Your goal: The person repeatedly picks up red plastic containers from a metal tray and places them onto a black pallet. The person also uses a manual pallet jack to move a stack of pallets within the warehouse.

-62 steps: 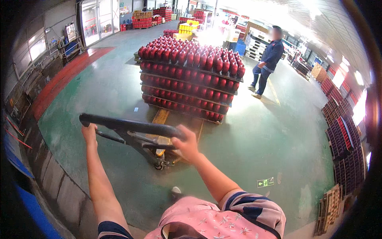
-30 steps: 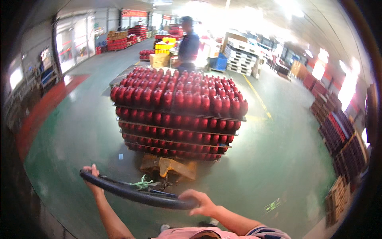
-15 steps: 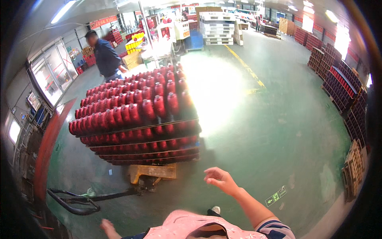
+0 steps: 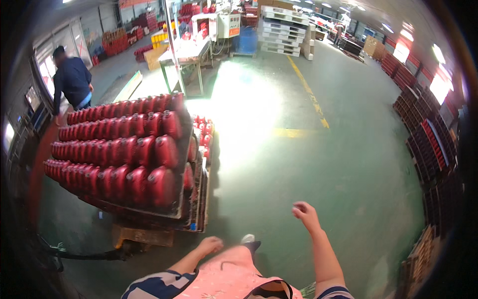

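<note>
My left hand [image 4: 210,244] hangs low in front of my pink apron [image 4: 229,271], its fingers curled in and slightly blurred, with nothing visible in them. It is nearest to the loaded pallet's lower corner but apart from it. My right hand [image 4: 305,214] is held out over the green floor, fingers loosely bent and nothing in it. To the left stands a tall stack of dark red glossy bottles [image 4: 124,144], in tiers separated by thin sheets. The stack rests on a yellowish pallet truck [image 4: 144,235], whose black handle [image 4: 87,255] reaches out at the lower left.
A person in dark clothes [image 4: 73,82] is beyond the bottle stack. A metal-legged table [image 4: 186,55], a blue drum [image 4: 247,41] and stacked white pallets [image 4: 284,32] stand farther back. Stacked crates [image 4: 433,149] line the right side. A yellow line [image 4: 308,92] marks the green floor.
The view has shifted, and the bottle stack now sits farther left, showing its right side. The person has moved left. My left hand has come up in front of the apron.
</note>
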`<action>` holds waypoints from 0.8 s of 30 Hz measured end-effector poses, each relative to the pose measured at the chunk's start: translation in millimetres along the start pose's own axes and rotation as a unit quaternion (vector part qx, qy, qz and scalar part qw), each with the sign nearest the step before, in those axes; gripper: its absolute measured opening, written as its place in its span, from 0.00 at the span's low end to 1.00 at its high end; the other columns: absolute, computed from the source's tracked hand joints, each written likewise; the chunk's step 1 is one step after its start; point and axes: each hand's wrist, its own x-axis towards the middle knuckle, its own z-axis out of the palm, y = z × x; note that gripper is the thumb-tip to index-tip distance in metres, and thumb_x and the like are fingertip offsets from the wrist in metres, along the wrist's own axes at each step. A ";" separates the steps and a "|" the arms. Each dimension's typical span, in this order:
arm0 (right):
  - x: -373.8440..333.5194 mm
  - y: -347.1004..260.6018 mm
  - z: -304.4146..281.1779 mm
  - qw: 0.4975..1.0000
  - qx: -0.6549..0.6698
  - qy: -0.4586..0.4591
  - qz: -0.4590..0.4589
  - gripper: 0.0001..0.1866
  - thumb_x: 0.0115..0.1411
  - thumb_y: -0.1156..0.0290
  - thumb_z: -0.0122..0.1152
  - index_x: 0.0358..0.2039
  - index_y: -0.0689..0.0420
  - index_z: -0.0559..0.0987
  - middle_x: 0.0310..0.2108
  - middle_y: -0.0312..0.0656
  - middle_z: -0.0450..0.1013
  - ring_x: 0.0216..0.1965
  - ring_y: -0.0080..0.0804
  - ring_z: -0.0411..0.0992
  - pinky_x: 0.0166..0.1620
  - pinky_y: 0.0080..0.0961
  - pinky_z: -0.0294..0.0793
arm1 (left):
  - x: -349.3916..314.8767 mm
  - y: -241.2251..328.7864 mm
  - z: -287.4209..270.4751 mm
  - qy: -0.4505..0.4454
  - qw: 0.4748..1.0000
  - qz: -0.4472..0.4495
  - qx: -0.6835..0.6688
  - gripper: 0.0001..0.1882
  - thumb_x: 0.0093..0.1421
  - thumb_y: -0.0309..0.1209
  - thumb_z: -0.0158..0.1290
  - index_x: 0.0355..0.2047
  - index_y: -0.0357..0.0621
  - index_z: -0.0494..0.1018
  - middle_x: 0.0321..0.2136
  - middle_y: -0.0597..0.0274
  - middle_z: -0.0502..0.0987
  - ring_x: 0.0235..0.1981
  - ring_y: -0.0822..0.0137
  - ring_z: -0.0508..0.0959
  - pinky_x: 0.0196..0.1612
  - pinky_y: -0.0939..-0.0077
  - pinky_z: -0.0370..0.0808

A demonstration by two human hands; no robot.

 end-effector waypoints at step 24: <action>863.9 -71.7 -111.3 0.970 -0.058 -0.207 0.112 0.12 0.61 0.66 0.61 0.43 0.57 0.78 0.28 0.34 0.73 0.27 0.18 0.70 0.29 0.17 0.69 | 457.3 587.8 -22.5 0.206 0.956 0.083 -0.193 0.12 0.62 0.38 0.55 0.39 0.42 0.76 0.32 0.65 0.79 0.33 0.75 0.76 0.35 0.81 0.73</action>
